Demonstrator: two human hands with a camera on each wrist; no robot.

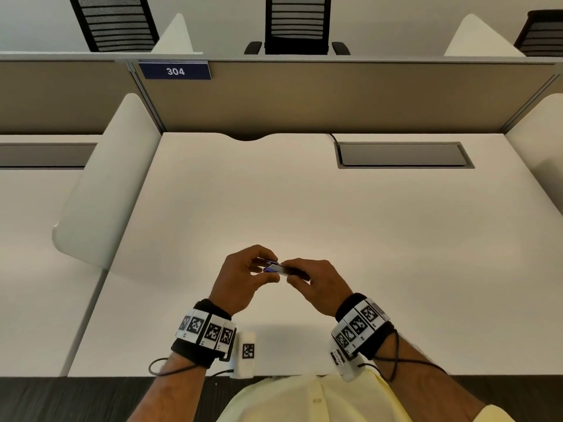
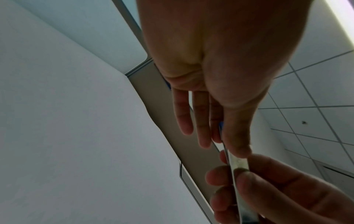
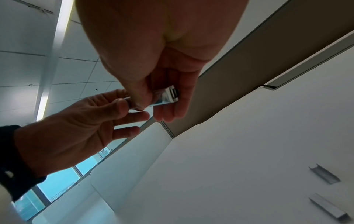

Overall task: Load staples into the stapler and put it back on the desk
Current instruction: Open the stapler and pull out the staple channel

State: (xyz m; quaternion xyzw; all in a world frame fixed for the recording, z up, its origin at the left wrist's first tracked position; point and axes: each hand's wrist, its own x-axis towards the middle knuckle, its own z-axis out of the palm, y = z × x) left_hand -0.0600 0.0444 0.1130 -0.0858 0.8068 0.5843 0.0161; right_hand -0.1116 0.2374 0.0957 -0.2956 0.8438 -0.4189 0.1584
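Both hands, left [image 1: 240, 278] & right [image 1: 316, 284], pinch stapler [image 1: 278, 268] above desk [image 1: 304, 208]; partition sign [image 1: 175, 71] reads "304".

We see little of the stapler [image 1: 278, 268]: both hands [image 1: 240, 278] [image 1: 316, 284] cover most of it, so we cannot tell whether it holds staples. In the right wrist view, the lower staple strip [image 3: 328, 208] on the tabletop [image 3: 239, 151] is blurred near the picture's corner.
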